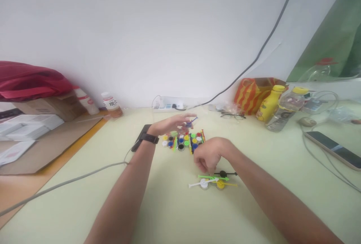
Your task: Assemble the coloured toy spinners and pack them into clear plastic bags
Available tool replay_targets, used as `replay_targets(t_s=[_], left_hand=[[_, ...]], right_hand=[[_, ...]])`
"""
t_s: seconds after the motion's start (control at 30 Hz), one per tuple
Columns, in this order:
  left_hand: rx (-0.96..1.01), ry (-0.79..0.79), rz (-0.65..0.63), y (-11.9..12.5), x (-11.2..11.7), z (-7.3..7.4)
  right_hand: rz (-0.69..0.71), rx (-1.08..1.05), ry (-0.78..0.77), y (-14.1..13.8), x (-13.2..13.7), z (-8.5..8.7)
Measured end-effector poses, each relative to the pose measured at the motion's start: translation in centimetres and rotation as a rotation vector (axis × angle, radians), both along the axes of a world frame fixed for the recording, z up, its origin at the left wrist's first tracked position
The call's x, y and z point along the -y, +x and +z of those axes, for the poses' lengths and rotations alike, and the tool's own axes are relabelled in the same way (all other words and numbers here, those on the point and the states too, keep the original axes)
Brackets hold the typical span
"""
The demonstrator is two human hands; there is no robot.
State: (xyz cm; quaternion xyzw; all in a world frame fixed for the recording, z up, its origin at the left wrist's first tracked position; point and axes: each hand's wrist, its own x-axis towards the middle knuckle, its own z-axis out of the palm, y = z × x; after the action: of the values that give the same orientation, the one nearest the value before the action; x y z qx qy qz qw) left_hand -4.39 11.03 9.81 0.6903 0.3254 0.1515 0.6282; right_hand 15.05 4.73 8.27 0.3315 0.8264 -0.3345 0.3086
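My left hand [176, 123] is raised above the back of the table, its fingers closed on a blue arrow spinner [188, 124]. Below it stand rows of small round pieces [181, 141] in several colours, with thin coloured arrows between them. My right hand [210, 155] is bent downward, fingertips pinched at a green arrow spinner [224, 178] whose middle is hidden. Right beside it on the table lie a white arrow spinner [203, 183], a yellow arrow spinner [220, 184] and a black arrow spinner [223, 174].
A dark phone-like object [140, 138] with a cable lies by my left wrist. Bottles [112, 105], a power strip [169, 106], glasses [233, 115] and a striped bag [248, 95] line the wall. Another phone [335, 149] lies at right; cardboard [56, 144] at left.
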Motion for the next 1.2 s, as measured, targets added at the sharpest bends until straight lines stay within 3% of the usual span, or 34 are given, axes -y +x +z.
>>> replay_targets(t_s=[0.23,0.37,0.5,0.67,0.77,0.87,1.03,1.2], left_hand=[[0.004,-0.004,0.004,0.2,0.2,0.2],[0.005,-0.015,0.008,0.1,0.1,0.1],[0.013,-0.027,-0.007,0.1,-0.1,0.0],[0.057,-0.041,-0.030,0.0,-0.4,-0.5],[0.079,-0.049,-0.048,0.0,-0.6,-0.7],[0.096,-0.054,-0.067,0.0,-0.7,-0.8],[0.118,-0.050,-0.103,0.2,-0.6,-0.9],[0.098,-0.053,-0.126,0.5,-0.5,-1.0]], right_hand=[[0.008,-0.125,-0.136,1.0,-1.1,-0.5],[-0.035,-0.268,-0.005,3.1,-1.5,0.8],[-0.174,-0.530,0.183,6.2,-1.1,3.7],[-0.516,-0.865,0.304,10.6,-0.4,6.7],[-0.813,-1.105,0.456,13.0,-0.4,7.2],[-0.973,-1.245,0.621,14.6,-0.3,7.3],[-1.019,-1.292,0.745,14.3,-0.1,7.5],[-0.993,-1.201,0.722,12.8,-0.8,6.9]])
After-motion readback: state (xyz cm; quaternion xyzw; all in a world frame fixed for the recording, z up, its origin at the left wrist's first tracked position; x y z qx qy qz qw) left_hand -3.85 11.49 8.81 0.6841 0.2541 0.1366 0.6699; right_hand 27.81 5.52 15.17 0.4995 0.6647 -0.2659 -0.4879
